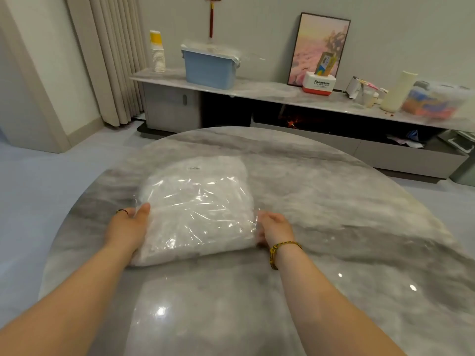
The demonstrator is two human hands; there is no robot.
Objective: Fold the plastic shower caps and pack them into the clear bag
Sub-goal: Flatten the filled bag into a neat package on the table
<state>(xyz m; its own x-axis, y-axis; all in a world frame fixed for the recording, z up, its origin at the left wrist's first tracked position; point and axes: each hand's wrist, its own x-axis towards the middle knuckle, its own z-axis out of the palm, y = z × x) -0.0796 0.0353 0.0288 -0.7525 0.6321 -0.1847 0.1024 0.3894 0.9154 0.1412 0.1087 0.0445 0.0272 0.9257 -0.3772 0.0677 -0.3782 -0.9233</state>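
Head view: clear bag (195, 209) stuffed with white shower caps (177, 242), lying flat mid tabletop (334, 201). Left grip (128, 227) holds the bag's left edge, thumb on top, fingers curled down beside it. Right grip (276, 227) sits against the bag's right edge, fingertips hidden behind the plastic, so can't tell if it's gripping or just pressing. Woven bracelet (282, 249) on right wrist. Blue box (209, 70) on the sideboard behind, well apart.
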